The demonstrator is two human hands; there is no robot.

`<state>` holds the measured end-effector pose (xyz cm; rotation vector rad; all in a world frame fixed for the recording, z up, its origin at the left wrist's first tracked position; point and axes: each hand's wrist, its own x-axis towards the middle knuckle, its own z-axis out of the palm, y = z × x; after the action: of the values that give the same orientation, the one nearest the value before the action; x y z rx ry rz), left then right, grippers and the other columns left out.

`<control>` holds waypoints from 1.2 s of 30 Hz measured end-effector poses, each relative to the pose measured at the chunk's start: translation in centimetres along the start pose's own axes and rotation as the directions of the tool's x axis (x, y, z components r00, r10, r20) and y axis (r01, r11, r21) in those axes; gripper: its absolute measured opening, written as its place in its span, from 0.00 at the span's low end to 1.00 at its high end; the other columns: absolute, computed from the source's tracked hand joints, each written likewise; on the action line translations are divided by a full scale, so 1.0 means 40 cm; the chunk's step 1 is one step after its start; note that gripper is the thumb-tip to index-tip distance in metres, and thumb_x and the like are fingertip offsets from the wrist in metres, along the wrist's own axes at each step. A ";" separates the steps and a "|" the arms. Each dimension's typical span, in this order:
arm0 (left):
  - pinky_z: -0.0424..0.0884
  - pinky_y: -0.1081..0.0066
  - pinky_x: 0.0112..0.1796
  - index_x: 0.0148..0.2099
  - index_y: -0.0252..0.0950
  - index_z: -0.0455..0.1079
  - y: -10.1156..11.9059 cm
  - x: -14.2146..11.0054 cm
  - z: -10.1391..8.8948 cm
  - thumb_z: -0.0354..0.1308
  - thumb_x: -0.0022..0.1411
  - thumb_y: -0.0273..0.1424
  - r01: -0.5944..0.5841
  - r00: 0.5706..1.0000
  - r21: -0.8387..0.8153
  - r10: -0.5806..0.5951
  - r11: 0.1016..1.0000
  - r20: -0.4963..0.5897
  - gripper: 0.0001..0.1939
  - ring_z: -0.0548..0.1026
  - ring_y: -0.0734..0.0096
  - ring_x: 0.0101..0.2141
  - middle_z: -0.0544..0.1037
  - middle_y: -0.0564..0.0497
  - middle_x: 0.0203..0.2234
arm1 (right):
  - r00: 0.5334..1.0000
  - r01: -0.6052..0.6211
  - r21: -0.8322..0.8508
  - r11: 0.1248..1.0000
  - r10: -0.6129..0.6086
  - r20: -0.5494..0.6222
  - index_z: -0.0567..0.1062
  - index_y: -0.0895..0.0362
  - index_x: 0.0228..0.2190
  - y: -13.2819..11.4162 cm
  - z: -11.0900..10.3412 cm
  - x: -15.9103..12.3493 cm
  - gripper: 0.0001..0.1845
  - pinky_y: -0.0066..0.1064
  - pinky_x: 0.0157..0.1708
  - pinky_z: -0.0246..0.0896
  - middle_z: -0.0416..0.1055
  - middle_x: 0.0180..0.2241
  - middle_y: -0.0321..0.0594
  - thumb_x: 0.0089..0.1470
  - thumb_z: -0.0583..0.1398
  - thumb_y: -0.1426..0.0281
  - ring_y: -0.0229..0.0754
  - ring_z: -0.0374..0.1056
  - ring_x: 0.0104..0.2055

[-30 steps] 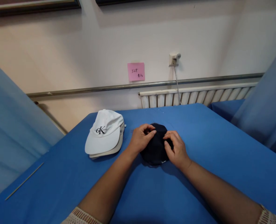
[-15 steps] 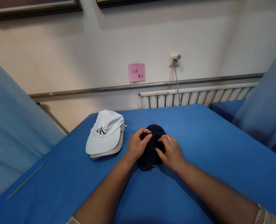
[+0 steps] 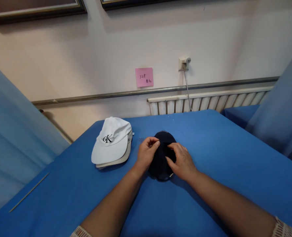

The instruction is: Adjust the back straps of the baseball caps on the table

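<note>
A black cap [image 3: 161, 166] rests on the blue-covered table in front of me, with both hands on it. My left hand [image 3: 147, 153] is closed at its left side, thumb and fingertips pinching the dark fabric. On the other side, my right hand [image 3: 182, 160] curls its thumb and fingers around the cap, with dark cloth between them. Hands and dark colour hide much of the cap's shape. Left of it stands a stack of caps, a white cap [image 3: 112, 140] with black "CK" letters over a beige cap [image 3: 113, 162].
A thin stick [image 3: 29, 192] lies near the left edge of the blue table [image 3: 210, 138]. Behind are a metal rail [image 3: 106, 95], a radiator [image 3: 210, 100], a plugged-in socket [image 3: 183, 65] and a pink note [image 3: 144, 77]. Blue curtains [image 3: 8, 131] hang at both sides.
The near end of the black cap has swung to the right, and its shape has shifted slightly. My left hand has moved a little right; the right hand has barely moved.
</note>
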<state>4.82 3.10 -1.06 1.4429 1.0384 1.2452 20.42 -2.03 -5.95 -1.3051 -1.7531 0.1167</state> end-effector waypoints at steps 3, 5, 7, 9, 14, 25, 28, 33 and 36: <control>0.66 0.74 0.35 0.35 0.35 0.71 -0.011 -0.009 0.019 0.65 0.51 0.34 0.064 0.998 -0.083 -0.063 0.994 0.024 0.10 0.70 0.76 0.28 0.74 0.55 0.27 | 1.000 -0.010 0.027 1.000 0.010 0.012 0.70 0.55 0.40 0.006 0.012 0.001 0.10 0.40 0.42 0.60 0.72 0.38 0.42 0.53 0.59 0.71 0.46 0.68 0.41; 0.66 0.74 0.34 0.35 0.35 0.72 -0.015 -0.015 0.029 0.65 0.51 0.34 0.100 0.995 -0.139 -0.097 0.985 0.031 0.11 0.70 0.76 0.28 0.74 0.55 0.27 | 1.000 -0.024 0.054 0.998 0.024 0.008 0.71 0.55 0.36 0.012 0.021 0.003 0.06 0.38 0.39 0.60 0.72 0.34 0.40 0.53 0.58 0.72 0.44 0.68 0.38; 0.65 0.75 0.34 0.35 0.35 0.71 -0.016 -0.018 0.036 0.66 0.50 0.34 0.130 0.991 -0.183 -0.124 0.974 0.044 0.12 0.69 0.77 0.28 0.73 0.55 0.27 | 0.999 -0.038 0.088 0.995 0.038 -0.001 0.71 0.55 0.33 0.017 0.028 0.006 0.03 0.36 0.37 0.60 0.71 0.31 0.38 0.54 0.57 0.73 0.42 0.67 0.35; 0.65 0.76 0.33 0.35 0.35 0.71 -0.017 -0.020 0.039 0.66 0.49 0.34 0.148 0.988 -0.202 -0.137 0.968 0.064 0.12 0.69 0.78 0.27 0.73 0.55 0.27 | 0.998 -0.054 0.117 0.992 0.055 -0.006 0.70 0.55 0.30 0.020 0.033 0.008 0.04 0.34 0.35 0.60 0.70 0.29 0.38 0.56 0.55 0.74 0.41 0.67 0.32; 0.65 0.76 0.33 0.36 0.35 0.71 -0.017 -0.018 0.037 0.67 0.49 0.35 0.141 0.989 -0.188 -0.130 0.972 0.071 0.13 0.69 0.77 0.28 0.74 0.54 0.28 | 0.994 -0.099 0.204 0.974 0.108 -0.032 0.70 0.54 0.33 0.016 0.032 0.004 0.03 0.34 0.35 0.63 0.71 0.30 0.38 0.56 0.56 0.72 0.41 0.68 0.33; 0.64 0.75 0.32 0.36 0.35 0.72 -0.023 -0.018 0.037 0.66 0.50 0.36 0.144 0.986 -0.170 -0.127 0.975 0.105 0.13 0.68 0.77 0.27 0.72 0.55 0.26 | 0.978 -0.187 0.363 0.913 0.209 -0.023 0.69 0.54 0.32 0.013 0.043 0.002 0.03 0.30 0.32 0.65 0.71 0.27 0.35 0.52 0.58 0.70 0.38 0.68 0.29; 0.65 0.74 0.34 0.36 0.35 0.72 -0.026 -0.014 0.034 0.65 0.51 0.35 0.083 0.991 -0.065 -0.075 0.994 0.115 0.12 0.69 0.75 0.29 0.73 0.53 0.28 | 0.977 -0.199 0.332 0.922 0.213 -0.004 0.69 0.54 0.29 0.008 0.041 0.002 0.00 0.28 0.27 0.62 0.69 0.24 0.33 0.51 0.57 0.71 0.36 0.66 0.25; 0.66 0.71 0.36 0.37 0.36 0.72 -0.009 -0.011 0.009 0.61 0.55 0.34 -0.103 0.989 0.177 0.081 0.979 0.124 0.08 0.71 0.71 0.31 0.75 0.52 0.30 | 0.989 -0.133 0.172 0.976 0.143 -0.048 0.69 0.54 0.29 -0.006 0.009 0.006 0.02 0.29 0.29 0.60 0.69 0.24 0.33 0.52 0.56 0.72 0.37 0.66 0.25; 0.66 0.71 0.34 0.38 0.38 0.72 0.007 -0.012 -0.009 0.61 0.56 0.34 -0.229 0.971 0.340 0.189 0.912 0.146 0.08 0.71 0.71 0.29 0.74 0.53 0.28 | 0.992 -0.083 0.063 0.995 0.088 -0.085 0.69 0.54 0.29 -0.012 -0.016 0.008 0.02 0.31 0.30 0.60 0.70 0.24 0.34 0.53 0.56 0.72 0.38 0.66 0.26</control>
<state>4.41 2.62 -0.85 1.9233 1.0935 1.1480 20.52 -2.24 -5.12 -1.3231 -1.6087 0.1565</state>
